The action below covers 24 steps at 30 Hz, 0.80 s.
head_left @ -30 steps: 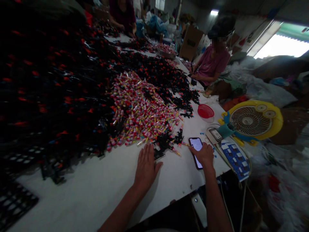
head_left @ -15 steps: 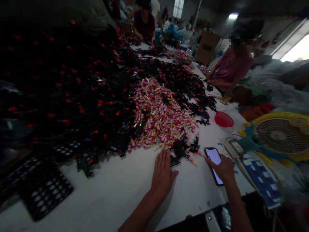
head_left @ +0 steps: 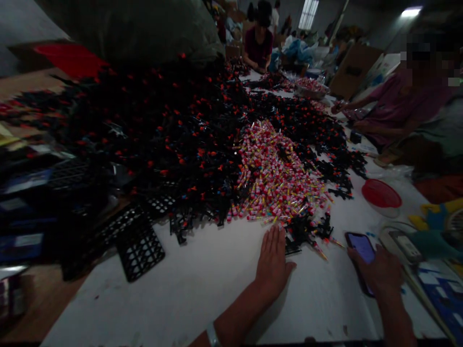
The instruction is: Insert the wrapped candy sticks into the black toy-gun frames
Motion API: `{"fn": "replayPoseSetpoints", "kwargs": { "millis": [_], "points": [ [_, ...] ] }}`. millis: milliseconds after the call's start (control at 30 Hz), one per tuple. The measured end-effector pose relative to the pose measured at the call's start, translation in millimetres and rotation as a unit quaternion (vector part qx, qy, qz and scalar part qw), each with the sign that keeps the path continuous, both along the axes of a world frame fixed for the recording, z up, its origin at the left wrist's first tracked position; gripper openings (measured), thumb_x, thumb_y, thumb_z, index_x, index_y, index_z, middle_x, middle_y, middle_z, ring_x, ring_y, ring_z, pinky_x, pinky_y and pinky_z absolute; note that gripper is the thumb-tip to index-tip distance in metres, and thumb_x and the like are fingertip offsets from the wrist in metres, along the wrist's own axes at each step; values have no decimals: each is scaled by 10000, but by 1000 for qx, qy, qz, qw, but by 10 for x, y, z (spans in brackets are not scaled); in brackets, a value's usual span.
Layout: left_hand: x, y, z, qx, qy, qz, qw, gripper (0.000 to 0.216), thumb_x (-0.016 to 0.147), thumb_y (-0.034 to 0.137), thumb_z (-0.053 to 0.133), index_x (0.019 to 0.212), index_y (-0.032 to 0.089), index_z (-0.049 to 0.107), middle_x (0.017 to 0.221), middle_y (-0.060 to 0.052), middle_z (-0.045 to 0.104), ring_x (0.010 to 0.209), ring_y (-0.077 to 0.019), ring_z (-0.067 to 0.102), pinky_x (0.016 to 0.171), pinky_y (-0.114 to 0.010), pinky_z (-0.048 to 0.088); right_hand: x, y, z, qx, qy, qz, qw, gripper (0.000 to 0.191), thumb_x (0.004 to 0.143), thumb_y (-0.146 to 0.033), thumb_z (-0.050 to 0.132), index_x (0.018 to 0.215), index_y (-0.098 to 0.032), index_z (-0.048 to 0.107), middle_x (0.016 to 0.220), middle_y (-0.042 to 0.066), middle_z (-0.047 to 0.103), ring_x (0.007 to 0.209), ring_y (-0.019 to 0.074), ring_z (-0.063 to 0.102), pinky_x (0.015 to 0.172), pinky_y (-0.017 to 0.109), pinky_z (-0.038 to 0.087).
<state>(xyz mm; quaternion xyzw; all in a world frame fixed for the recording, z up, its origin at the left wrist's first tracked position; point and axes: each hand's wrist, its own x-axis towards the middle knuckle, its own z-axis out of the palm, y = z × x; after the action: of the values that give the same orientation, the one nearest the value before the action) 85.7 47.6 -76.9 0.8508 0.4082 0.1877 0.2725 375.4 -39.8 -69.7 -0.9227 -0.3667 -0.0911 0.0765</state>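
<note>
My left hand lies flat on the white tabletop, palm down, its fingers stretched out and holding nothing. Its fingertips reach the near edge of a heap of small red, white and yellow tubes. Just right of those fingers is a small clump of black plastic toy parts. My right hand grips a smartphone across its lower half, thumb at the left edge and fingers at the right. The phone's screen is lit and faces up; the hand covers part of it.
Black toy pieces with orange tips form a large pile at left and behind. A black lattice crate sits at the left. Right are a red dish and a power strip. One co-worker sits right, another behind.
The camera view has swung left, so everything appears farther right and more of the left side shows. My left hand stays flat and my right hand stays on the smartphone.
</note>
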Motion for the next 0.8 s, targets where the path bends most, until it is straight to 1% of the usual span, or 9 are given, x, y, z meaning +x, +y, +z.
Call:
{"fn": "replayPoseSetpoints", "kwargs": {
  "millis": [33, 133, 200, 267, 367, 467, 633, 733, 800],
  "points": [
    [1, 5, -2, 3, 3, 0, 1000, 882, 754, 227, 632, 1447, 81, 107, 1519, -209, 194, 1424, -271, 80, 1154, -539, 247, -133, 55, 25, 2, -3, 16, 1000, 859, 753, -705, 392, 1330, -69, 419, 1270, 326, 475, 1182, 436, 466, 849, 568, 426],
    [13, 29, -23, 24, 12, -1, 1000, 849, 758, 231, 628, 1437, 71, 145, 1508, -222, 220, 1422, -286, 90, 1149, -551, 247, -602, 319, 82, 16, 48, 214, 975, 880, 738, -619, 540, 1425, -138, 272, 1421, 222, 360, 1309, 349, 358, 997, 496, 365],
    [18, 48, -40, 38, 13, -4, 999, 826, 766, 241, 621, 1432, 73, 164, 1502, -224, 239, 1420, -298, 97, 1142, -567, 246, -869, 525, 99, 10, 57, 327, 943, 889, 696, -614, 613, 1423, -212, 298, 1472, 166, 303, 1327, 349, 328, 1028, 518, 320],
    [1, 60, -46, 41, 10, -7, 999, 801, 777, 230, 603, 1432, 76, 168, 1500, -219, 250, 1418, -298, 123, 1138, -566, 257, -1027, 676, 105, 13, 56, 384, 921, 793, 699, -595, 629, 1377, -260, 389, 1444, 119, 371, 1325, 341, 330, 1051, 532, 279],
    [-106, 46, -18, 29, 2, -14, 999, 784, 797, 203, 566, 1444, 95, 138, 1498, -197, 277, 1411, -282, 191, 1133, -542, 285, -1012, 742, 90, 40, 53, 389, 919, 573, 747, -535, 608, 1241, -255, 536, 1327, 92, 515, 1252, 310, 420, 1065, 498, 272],
    [-322, 39, 54, 25, -14, -8, 1000, 750, 828, 240, 539, 1457, 155, 141, 1487, -164, 322, 1392, -254, 270, 1114, -486, 347, -744, 752, 19, 71, 40, 337, 938, 449, 800, -472, 531, 1170, -221, 573, 1218, 117, 586, 1145, 301, 498, 1023, 462, 333],
    [-857, 320, 241, 139, 0, 152, 979, 534, 900, 282, 421, 1412, 182, 306, 1459, -141, 383, 1379, -219, 306, 1098, -434, 362, -394, 941, -51, 72, 9, 287, 955, 616, 766, -463, 485, 1291, -144, 449, 1285, 189, 501, 1194, 363, 442, 991, 558, 328],
    [-1146, 660, 312, 202, 70, 263, 941, 568, 890, 376, 440, 1403, 155, 334, 1497, -175, 294, 1417, -296, 184, 1108, -529, 287, -624, 1088, 70, 65, -19, 316, 946, 612, 766, -369, 473, 1337, -165, 397, 1376, 185, 416, 1258, 359, 376, 1033, 555, 286],
    [-1248, 851, 312, 201, 125, 259, 936, 642, 848, 433, 507, 1407, 166, 337, 1512, -187, 246, 1420, -339, 138, 1114, -564, 235, -967, 1224, 182, 78, -18, 361, 929, 552, 795, -279, 424, 1337, -171, 409, 1404, 166, 389, 1284, 322, 355, 1058, 511, 279]
  ]
}}
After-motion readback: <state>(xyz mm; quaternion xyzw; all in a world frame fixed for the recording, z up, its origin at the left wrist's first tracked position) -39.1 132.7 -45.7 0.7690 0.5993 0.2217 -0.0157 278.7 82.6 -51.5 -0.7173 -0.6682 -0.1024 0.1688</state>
